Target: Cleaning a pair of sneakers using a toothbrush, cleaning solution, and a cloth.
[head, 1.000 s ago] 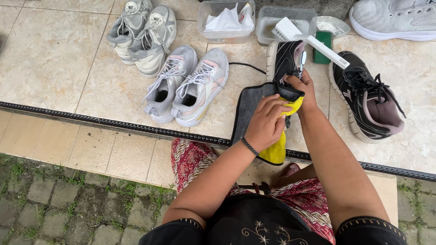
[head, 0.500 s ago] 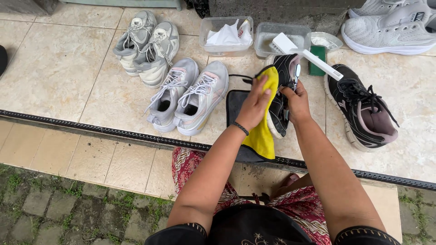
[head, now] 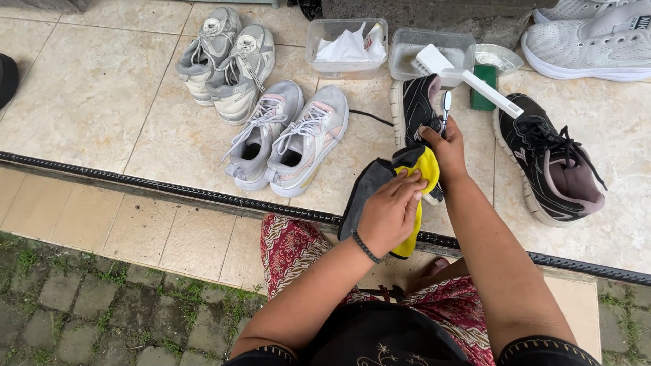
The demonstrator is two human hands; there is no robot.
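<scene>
The left hand point(head: 392, 211) is pressed down on a yellow cloth point(head: 422, 177), fingers closed on it, with a grey cloth point(head: 363, 193) tucked under the same hand. The right hand point(head: 444, 150) is wrapped around a black shoe point(head: 415, 105), holding it by its near end just above the cloths. So both hands are shut on something: left on the cloth, right on the shoe.

A moment ago the yellow cloth was lifted high and hung down long over the shoe's side. Now it is bunched low, near the heel end of the shoe, and the left hand has slid down toward the body. The rubbing looks to have moved down the shoe, so that side seems mostly wiped. One second ago the cloth was low too, so the hand is going up and down over the shoe.

Nearest is a red patterned skirt point(head: 293, 247) on the lap. Past the hands, a second black shoe point(head: 553, 163) lies to the right on the tiles point(head: 88, 95). Two pale shoes point(head: 288, 139) sit to the left, and a grey pair point(head: 227, 61) lies beyond them. Farther off are a white brush point(head: 468, 74) resting on a clear tub point(head: 434, 44), another tub with white cloths point(head: 346, 44), a green block point(head: 483, 95) and a white shoe point(head: 590, 44).
</scene>
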